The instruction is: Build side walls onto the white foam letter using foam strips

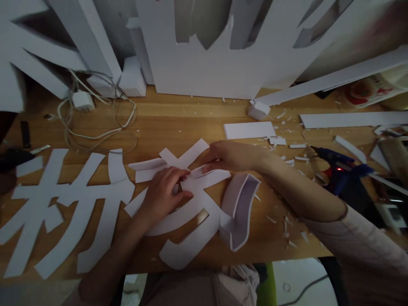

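A white foam-board cutout shaped like a character (197, 191) lies flat on the table in front of me. On its upper part, my right hand (219, 157) pinches a narrow white foam strip (202, 171). My left hand (167, 187) is bent over the same cutout, its fingertips at the left end of the strip and its thumb lower down; what sits under the palm is partly hidden. At the cutout's upper left, another strip (148, 164) stands along an edge. A bent foam wall piece (240, 208) rises at its right side.
A second flat character cutout (76, 195) lies at left. A blue glue gun (341, 168) with a red light rests at right among foam scraps. A coiled white cable (105, 134), a loose foam strip (250, 130) and large foam letters (204, 68) are farther back.
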`<state>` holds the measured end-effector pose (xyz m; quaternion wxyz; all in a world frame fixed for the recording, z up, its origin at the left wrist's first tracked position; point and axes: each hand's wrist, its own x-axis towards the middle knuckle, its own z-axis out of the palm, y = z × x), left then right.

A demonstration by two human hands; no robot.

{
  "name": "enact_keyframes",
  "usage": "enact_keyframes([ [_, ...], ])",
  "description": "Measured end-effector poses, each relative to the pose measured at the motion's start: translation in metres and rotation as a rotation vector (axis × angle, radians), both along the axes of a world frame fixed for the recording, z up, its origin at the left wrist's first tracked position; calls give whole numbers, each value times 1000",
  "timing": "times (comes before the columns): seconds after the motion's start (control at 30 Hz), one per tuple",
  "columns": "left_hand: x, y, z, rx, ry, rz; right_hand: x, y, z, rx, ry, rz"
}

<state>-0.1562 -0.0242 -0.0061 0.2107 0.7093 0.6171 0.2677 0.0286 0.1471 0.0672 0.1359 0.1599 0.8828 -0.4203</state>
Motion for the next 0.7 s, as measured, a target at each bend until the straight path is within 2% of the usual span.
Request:
enact_keyframes([
  [0.17,1,2,3,-33,-48,43,-3,1,1,-86,-21,46],
  [0.33,1,5,7,-100,-123,67,-17,13,7,44,-280,60],
  [0.47,2,5,10,-126,-129,74,-31,12,15,104,-403,58],
  [0.7,4,5,12,-149,-152,86,-39,7,20,144,-465,51],
])
